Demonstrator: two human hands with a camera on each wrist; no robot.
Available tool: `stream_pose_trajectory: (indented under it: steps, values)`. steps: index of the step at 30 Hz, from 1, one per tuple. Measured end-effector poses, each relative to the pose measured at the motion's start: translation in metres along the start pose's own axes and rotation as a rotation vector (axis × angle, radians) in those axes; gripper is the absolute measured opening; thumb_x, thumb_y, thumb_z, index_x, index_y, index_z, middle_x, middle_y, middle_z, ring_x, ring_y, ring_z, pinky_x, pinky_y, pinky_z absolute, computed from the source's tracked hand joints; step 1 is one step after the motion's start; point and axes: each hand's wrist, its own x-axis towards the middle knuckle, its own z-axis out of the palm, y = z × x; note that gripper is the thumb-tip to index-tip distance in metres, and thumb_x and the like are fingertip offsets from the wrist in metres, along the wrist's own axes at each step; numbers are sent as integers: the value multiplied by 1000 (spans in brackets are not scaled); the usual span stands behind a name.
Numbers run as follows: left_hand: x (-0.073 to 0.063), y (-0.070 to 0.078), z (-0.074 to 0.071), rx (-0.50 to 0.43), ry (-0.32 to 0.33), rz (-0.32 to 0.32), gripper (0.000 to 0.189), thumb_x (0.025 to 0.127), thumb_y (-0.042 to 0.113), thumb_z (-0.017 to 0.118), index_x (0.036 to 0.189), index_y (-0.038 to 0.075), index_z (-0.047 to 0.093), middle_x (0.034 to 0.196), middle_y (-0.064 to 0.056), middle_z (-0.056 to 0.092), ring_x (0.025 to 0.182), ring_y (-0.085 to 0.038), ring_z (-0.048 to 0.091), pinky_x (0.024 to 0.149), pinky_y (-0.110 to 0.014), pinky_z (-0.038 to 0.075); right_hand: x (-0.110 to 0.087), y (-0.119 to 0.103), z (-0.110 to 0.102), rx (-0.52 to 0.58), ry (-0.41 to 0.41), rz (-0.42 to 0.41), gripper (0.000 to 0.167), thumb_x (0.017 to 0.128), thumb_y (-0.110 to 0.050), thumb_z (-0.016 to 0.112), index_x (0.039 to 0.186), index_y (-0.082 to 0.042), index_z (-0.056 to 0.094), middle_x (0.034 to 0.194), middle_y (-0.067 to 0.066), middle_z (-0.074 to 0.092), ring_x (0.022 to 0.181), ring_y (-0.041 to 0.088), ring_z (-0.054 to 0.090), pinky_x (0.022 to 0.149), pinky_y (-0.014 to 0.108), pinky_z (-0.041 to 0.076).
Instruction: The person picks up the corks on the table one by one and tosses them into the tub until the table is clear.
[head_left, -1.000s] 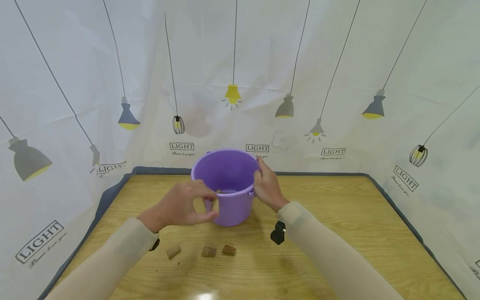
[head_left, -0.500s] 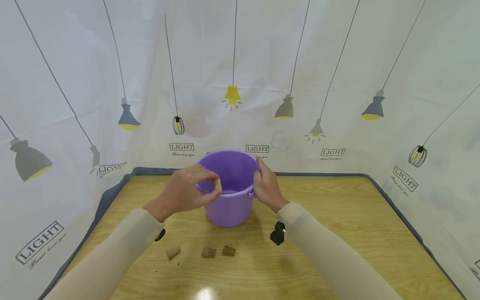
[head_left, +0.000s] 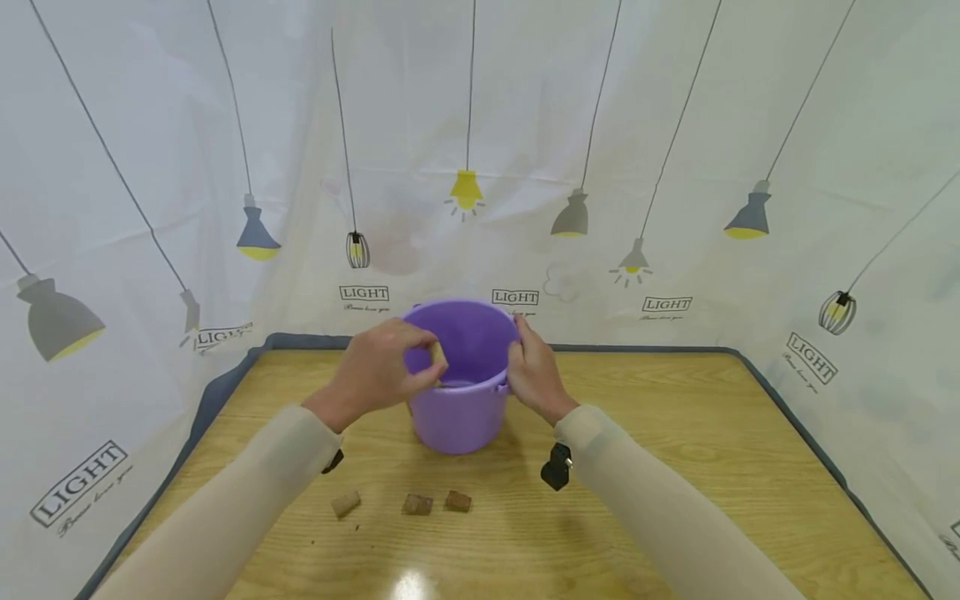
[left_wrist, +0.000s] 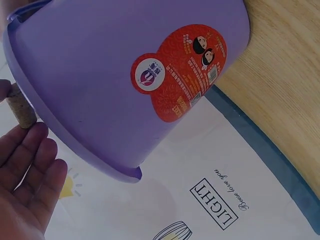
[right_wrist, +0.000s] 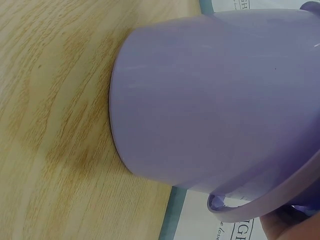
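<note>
A purple bucket [head_left: 459, 421] stands upright on the table, its mouth tipped into view. My left hand [head_left: 380, 364] pinches a cork [head_left: 438, 357] between thumb and fingertips at the bucket's near left rim; in the left wrist view the cork [left_wrist: 22, 109] is right by the rim. With my right hand [head_left: 537, 367] I grip the bucket's right rim, thumb on top. Some of the bucket's floor is hidden behind the near wall, and something pale shows there. On the table in front lie a light cork [head_left: 347, 503], a stained cork [head_left: 417, 504] and a dark cork [head_left: 458, 500].
The wooden table [head_left: 675, 467] is bordered by a dark blue edge band [head_left: 630, 347]. Behind it and at both sides hangs a white curtain [head_left: 420, 100] printed with lamps. The bucket's handle [right_wrist: 270, 197] hangs along its side. Small dark crumbs lie near the corks.
My left hand has moved up and to the right, lifting the cork from in front of the bucket to its rim. The right hand and the bucket have stayed in place.
</note>
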Motion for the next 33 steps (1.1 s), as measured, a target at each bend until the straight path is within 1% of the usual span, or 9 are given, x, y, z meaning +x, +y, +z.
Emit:
stream_pose_trajectory:
  steps: [6,8,12,17,19,21,24,29,33]
  values:
    - [3,2,4,12,-80,-71,26,83,31,83,94,8,78,84,1,72,82,-21,67,68,-34,59,0,1,-1,-7,2,-3,60,107,-15,29,165,-10,16,159,20,39,61,23,62,55,41,61]
    - [4,2,6,15,-112,-91,28,84,32,82,97,7,78,86,0,73,85,-21,67,70,-34,59,1,2,-1,-25,8,-7,59,107,-15,30,165,-10,17,160,20,37,68,25,64,57,38,62]
    - [7,2,10,27,-164,-114,26,87,33,79,97,9,78,87,1,73,86,-18,66,72,-32,59,1,2,-2,-58,18,-12,59,107,-14,30,165,-8,18,162,19,36,74,34,66,59,37,62]
    - [13,1,14,13,-200,-123,21,87,32,79,90,11,77,86,-2,73,83,-19,66,71,-32,58,2,2,-2,-95,22,-34,59,107,-14,31,164,-6,19,164,19,32,111,35,65,91,41,59]
    - [15,0,16,-1,-215,-130,20,86,31,79,87,12,76,85,-2,73,82,-21,66,70,-32,58,2,1,-2,-88,19,-33,59,107,-14,31,164,-6,19,164,18,32,109,34,66,90,42,60]
    - [17,0,16,-9,-235,-138,18,86,31,79,84,13,75,83,0,72,81,-20,66,70,-31,57,2,0,-2,-66,12,-23,59,107,-14,31,164,-8,18,164,18,33,89,33,69,75,43,63]
    - [20,1,17,-15,-261,-152,17,86,32,79,82,15,75,82,4,71,79,-17,66,69,-29,58,1,-1,-2,-36,7,-9,60,107,-14,31,165,-11,17,163,17,35,60,28,62,54,41,61]
    - [24,1,19,-5,-294,-174,17,87,33,78,81,17,75,81,6,71,76,-12,63,68,-28,57,2,0,-2,-59,14,-18,59,107,-14,31,165,-9,19,162,17,37,56,21,60,52,36,59]
    - [26,1,21,-13,-334,-189,16,88,33,77,82,18,76,83,5,73,78,-12,62,71,-30,58,2,1,-1,-86,16,-28,58,107,-13,31,164,-7,19,162,16,37,59,22,60,57,36,60]
